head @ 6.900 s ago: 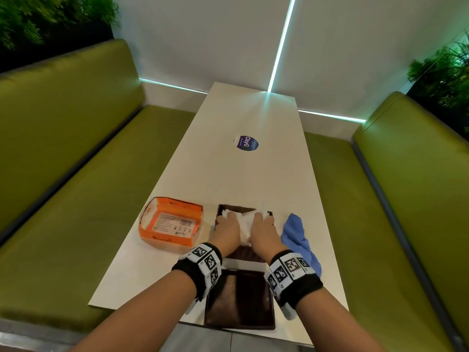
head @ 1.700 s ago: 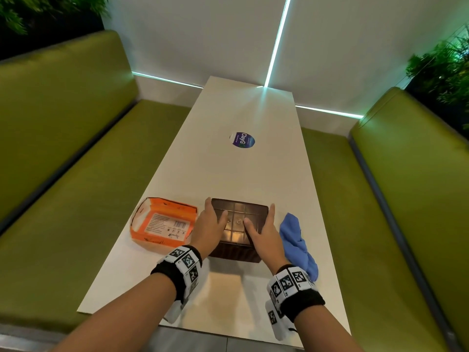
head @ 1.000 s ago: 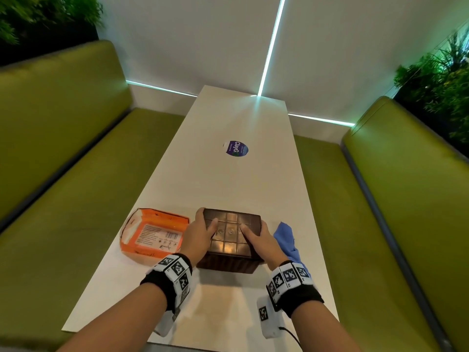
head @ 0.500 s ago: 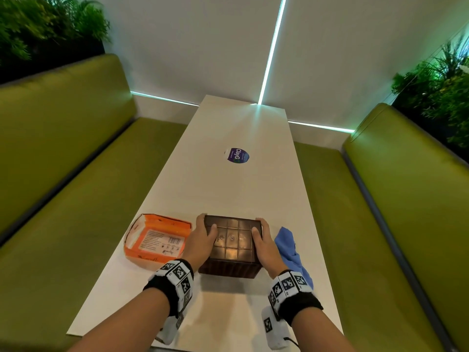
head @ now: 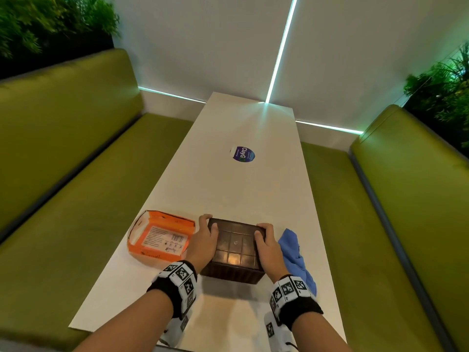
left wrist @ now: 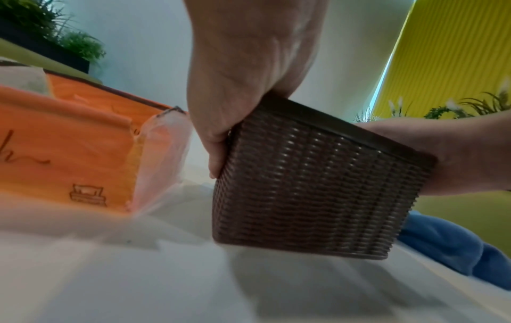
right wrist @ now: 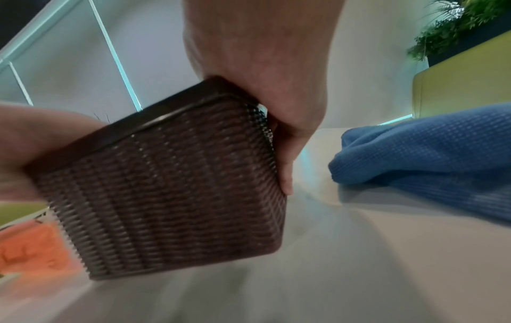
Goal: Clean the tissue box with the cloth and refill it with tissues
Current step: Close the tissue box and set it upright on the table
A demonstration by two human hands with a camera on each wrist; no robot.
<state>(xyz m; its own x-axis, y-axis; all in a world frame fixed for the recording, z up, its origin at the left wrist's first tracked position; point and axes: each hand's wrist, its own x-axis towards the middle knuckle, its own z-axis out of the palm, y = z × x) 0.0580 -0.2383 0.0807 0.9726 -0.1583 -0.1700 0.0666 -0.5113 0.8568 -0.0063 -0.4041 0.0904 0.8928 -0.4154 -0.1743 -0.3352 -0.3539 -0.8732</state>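
From the head view the brown tissue box (head: 234, 246) shows only its gridded upward face, held between the left hand (head: 203, 243) and the right hand (head: 267, 247) above the near part of the white table (head: 228, 184). Each hand grips one side, thumb on the upward face and fingers curled over the far edge. The wrist views add what the head view hides: the box's sides are a woven, wicker-like pattern, and it is tilted with its near lower edge lifted off the table, a shadow beneath it. Whether its far edge touches the surface cannot be told.

The orange tissue pack (head: 161, 237) lies just left of the box, its label up; the left wrist view shows clear plastic at its torn end. The blue cloth (head: 295, 257) lies crumpled just right of the box.

A round purple sticker (head: 242, 154) sits farther along the table. Green bench seats (head: 76, 174) flank both sides, with plants (head: 38, 19) behind them and a white wall crossed by light strips (head: 280, 49).
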